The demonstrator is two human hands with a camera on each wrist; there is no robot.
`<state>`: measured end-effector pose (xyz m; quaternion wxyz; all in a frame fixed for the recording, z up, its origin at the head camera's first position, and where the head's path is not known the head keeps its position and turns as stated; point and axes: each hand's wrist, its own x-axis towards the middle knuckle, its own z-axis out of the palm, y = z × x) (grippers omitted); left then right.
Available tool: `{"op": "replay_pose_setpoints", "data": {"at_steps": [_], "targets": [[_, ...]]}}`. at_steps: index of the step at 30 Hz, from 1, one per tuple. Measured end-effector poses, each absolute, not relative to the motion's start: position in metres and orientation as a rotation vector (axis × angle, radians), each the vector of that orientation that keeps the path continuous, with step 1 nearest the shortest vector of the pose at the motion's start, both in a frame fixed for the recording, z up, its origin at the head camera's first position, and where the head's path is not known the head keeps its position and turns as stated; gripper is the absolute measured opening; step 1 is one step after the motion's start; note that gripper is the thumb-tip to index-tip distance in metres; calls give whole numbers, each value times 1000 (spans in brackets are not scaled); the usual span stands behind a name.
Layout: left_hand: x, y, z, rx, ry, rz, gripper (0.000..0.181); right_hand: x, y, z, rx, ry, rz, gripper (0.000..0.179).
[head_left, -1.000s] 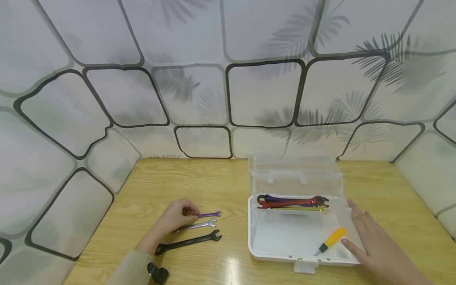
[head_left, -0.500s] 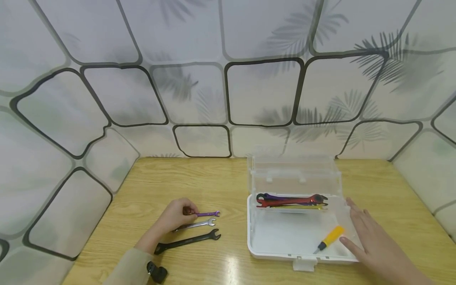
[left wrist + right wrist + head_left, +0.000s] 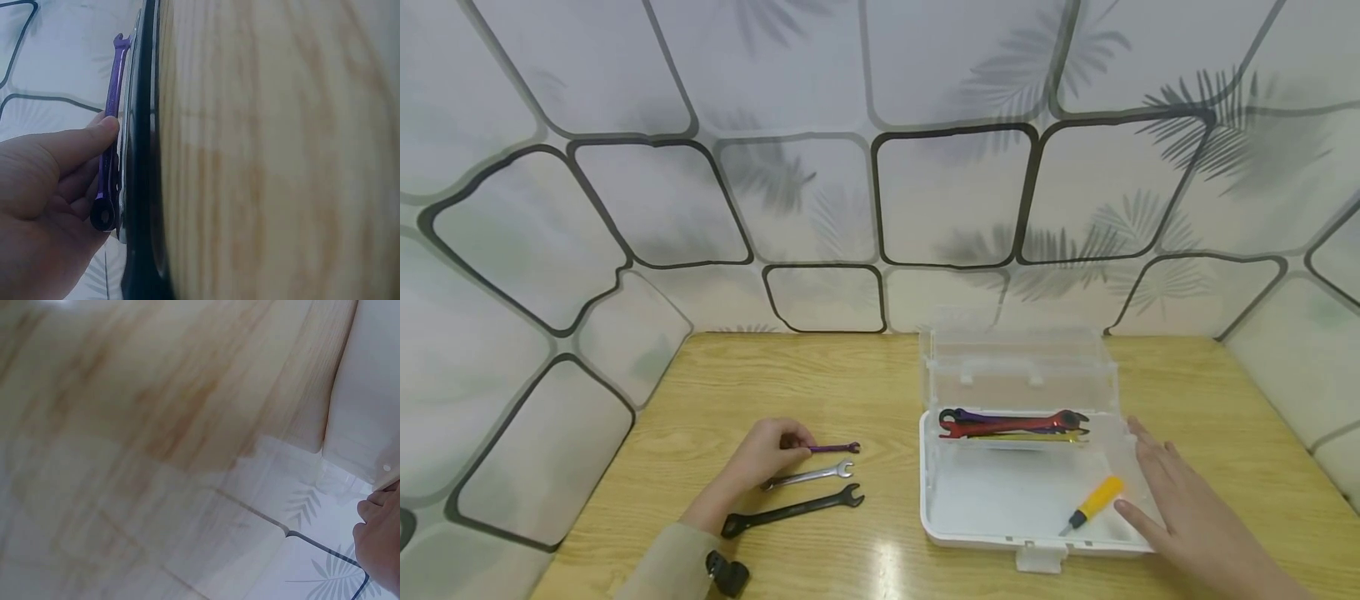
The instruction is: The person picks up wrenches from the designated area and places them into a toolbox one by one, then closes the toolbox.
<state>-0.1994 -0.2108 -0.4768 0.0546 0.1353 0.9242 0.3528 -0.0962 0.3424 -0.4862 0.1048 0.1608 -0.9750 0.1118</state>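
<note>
Pinching thumb against fingers, the left hand [image 3: 762, 460] has its grip nearly together on the purple wrench [image 3: 833, 448]; the forked end points right, and the left wrist view shows the ring end below the thumb; whether the wrench touches the desk [image 3: 805, 379] I cannot tell; the forearm reaches forward in a pale sleeve [image 3: 672, 562], a black device [image 3: 727, 575] at the cuff; the right hand [image 3: 1191, 504], fingers extended and holding nothing, lies against the right side of the white box [image 3: 1000, 492]. Compared with a second ago, the purple wrench has shifted slightly left and away from the silver wrench [image 3: 811, 477]; the right hand and box keep their places. On the wood-grain desk, nearest first, lie the black wrench [image 3: 797, 509], then the silver one, with the purple one beyond; inside the box lies a yellow screwdriver [image 3: 1097, 500], and farther back a bundle of coloured wrenches [image 3: 1011, 425]; the clear lid [image 3: 1022, 383] stands raised; behind rises a pale wall [image 3: 820, 200] with dark outlines and leaf prints.
</note>
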Motion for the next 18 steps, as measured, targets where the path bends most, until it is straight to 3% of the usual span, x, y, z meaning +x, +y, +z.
{"op": "replay_pose_setpoints", "data": {"at_steps": [18], "targets": [[-201, -204, -468, 425, 2812, 1110, 12, -96, 342, -487, 446, -2915, 334, 92]]}}
